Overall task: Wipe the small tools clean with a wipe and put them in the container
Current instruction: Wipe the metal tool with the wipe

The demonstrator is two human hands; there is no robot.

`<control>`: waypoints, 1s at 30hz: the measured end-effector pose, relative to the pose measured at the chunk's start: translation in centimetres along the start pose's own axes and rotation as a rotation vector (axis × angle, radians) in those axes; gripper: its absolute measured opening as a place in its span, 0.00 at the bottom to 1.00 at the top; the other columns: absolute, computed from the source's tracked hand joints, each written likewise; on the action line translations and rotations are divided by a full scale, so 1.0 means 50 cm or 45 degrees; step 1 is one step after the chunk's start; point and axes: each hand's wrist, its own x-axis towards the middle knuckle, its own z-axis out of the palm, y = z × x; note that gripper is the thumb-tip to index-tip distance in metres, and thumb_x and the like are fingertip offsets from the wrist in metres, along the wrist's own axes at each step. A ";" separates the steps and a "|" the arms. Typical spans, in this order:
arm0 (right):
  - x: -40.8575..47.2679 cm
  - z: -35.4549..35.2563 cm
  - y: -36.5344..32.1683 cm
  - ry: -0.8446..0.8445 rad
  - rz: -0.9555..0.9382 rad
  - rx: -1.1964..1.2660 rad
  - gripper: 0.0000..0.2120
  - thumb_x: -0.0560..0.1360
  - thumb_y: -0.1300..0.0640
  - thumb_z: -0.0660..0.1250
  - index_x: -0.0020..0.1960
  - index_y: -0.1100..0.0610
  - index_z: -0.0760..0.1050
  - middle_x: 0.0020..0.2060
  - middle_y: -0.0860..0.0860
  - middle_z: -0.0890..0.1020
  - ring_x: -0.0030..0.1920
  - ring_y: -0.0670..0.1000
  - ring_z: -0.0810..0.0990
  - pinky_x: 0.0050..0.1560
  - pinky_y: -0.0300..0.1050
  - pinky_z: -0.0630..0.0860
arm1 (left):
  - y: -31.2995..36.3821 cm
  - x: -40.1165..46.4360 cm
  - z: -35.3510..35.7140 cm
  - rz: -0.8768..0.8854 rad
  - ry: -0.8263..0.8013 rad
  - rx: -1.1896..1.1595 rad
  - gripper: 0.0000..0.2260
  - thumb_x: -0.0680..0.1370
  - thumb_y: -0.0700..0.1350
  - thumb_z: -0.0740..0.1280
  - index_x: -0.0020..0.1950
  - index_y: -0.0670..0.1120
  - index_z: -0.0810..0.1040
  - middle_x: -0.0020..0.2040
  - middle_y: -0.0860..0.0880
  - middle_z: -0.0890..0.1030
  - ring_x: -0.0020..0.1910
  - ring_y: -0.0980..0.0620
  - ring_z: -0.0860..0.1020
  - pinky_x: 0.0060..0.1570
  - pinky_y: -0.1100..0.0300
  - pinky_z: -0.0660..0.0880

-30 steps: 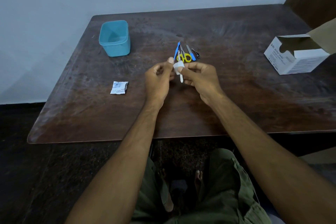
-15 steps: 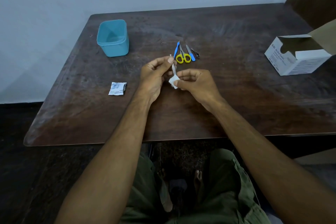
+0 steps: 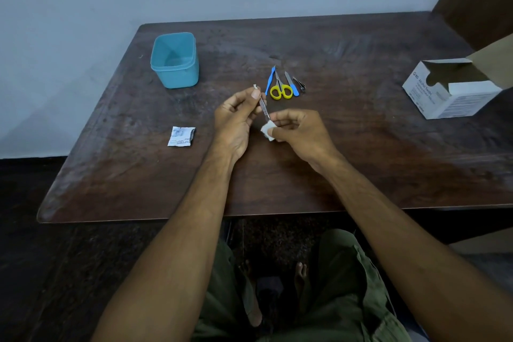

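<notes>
- Both hands are busy just above the worktop (image 3: 361,175): the left hand (image 3: 236,119) pinches a thin metal tool (image 3: 263,104) near its upper end, and the right hand (image 3: 298,130) grips a folded white wipe (image 3: 267,130) wrapped round the tool's lower end
- Judging by this, the first tool is mid-wipe; nothing can be seen lying in the blue container (image 3: 175,60), which sits well beyond and to the left of the left hand
- Left to clean, just beyond the hands: a blue-handled tool (image 3: 269,80), yellow scissors (image 3: 281,89), a small file (image 3: 291,83) and nail clippers (image 3: 299,84), lying close together in a row
- A torn wipe sachet (image 3: 181,136) lies left of the left hand, and an opened box (image 3: 449,89) stands far off to the right
- Room for moving looks good: bare wood runs between the left hand and the container, and both hands are well in from the near edge
- The waiting tools are packed tightly, so picking one out may nudge its neighbours
</notes>
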 end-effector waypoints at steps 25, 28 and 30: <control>0.016 -0.003 0.001 -0.036 0.118 0.143 0.08 0.73 0.62 0.73 0.51 0.63 0.81 0.40 0.56 0.84 0.37 0.46 0.80 0.39 0.38 0.79 | -0.007 -0.002 0.001 0.049 0.008 0.211 0.07 0.80 0.35 0.63 0.52 0.38 0.81 0.42 0.45 0.84 0.42 0.51 0.82 0.48 0.56 0.80; 0.009 -0.005 0.005 -0.071 0.067 0.008 0.11 0.73 0.66 0.72 0.55 0.62 0.80 0.41 0.52 0.84 0.39 0.44 0.82 0.39 0.36 0.79 | -0.008 -0.003 0.003 0.056 0.012 0.229 0.07 0.79 0.36 0.64 0.53 0.37 0.81 0.42 0.44 0.84 0.41 0.51 0.82 0.47 0.57 0.80; 0.010 -0.006 0.005 -0.068 0.067 0.001 0.10 0.73 0.67 0.71 0.54 0.61 0.80 0.40 0.50 0.83 0.38 0.43 0.82 0.38 0.35 0.79 | -0.007 -0.005 0.006 0.070 0.006 0.237 0.07 0.79 0.36 0.64 0.53 0.37 0.81 0.41 0.45 0.84 0.40 0.52 0.82 0.47 0.57 0.81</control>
